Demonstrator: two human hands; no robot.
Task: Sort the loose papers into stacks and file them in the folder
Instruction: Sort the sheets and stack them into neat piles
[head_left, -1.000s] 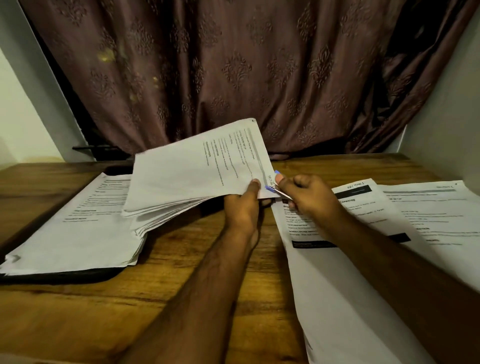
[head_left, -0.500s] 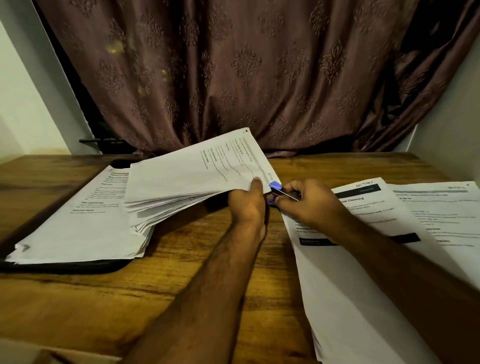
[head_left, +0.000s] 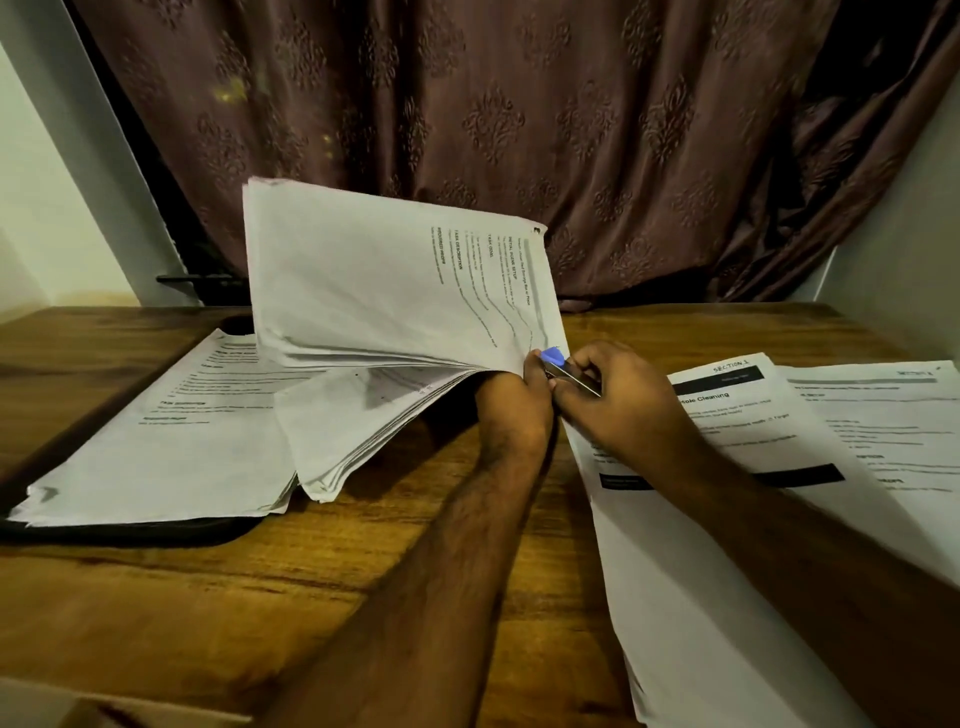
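Forearms reaching over wooden table (head_left: 171, 613) toward 12 o'clock. Left hand (head_left: 511, 400) clamped on corner of raised paper bundle (head_left: 384, 296), right hand (head_left: 618, 400) pinching blue-tipped metal tool (head_left: 563, 366) against it. Flat stacks: on black folder (head_left: 130, 532) at 10 o'clock, printed sheets (head_left: 857, 431) at 2 o'clock; curtain (head_left: 493, 119) farthest.

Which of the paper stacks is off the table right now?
The thick bundle, pinched at its corner by the left hand. The other stacks lie flat: one on the black folder, two at right.

The folder (head_left: 130, 532) lies mostly hidden under a paper stack (head_left: 156, 457) (only its dark edge shows); printed text is too blurred to read
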